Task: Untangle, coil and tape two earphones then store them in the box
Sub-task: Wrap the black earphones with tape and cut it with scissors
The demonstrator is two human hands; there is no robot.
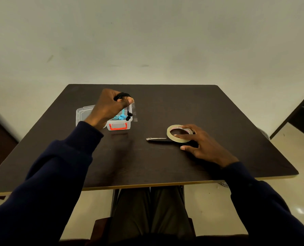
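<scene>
My left hand (pixel 108 107) is closed around the coiled black earphones (pixel 123 95), holding the bundle up just above the far edge of the clear box (pixel 120 126). The two black earbuds (pixel 129 115) dangle from the coil on a short run of cable, hanging straight down toward the open box. A strip of clear tape (pixel 134 110) hangs from my fingertips beside them, its long axis vertical, the free end loose and not yet wrapped round the coil as far as I can tell.

The blue earphones (pixel 120 116) already lie inside the box, so I judge one pair is done and this black pair is the last. The box sits on the bench (pixel 147 160) at the far left, directly below my left hand, its lid (pixel 84 113) lying open to the left.

My right hand (pixel 199 142) rests on the near right of the bench, fingers spread loosely over the tape roll (pixel 178 133) and the scissors (pixel 158 139), which point left. It is well apart from the coil. The loose strip lies up and to the left of it, so wrapping it calls for that hand to cross over, or for my left thumb to fold it round.
</scene>
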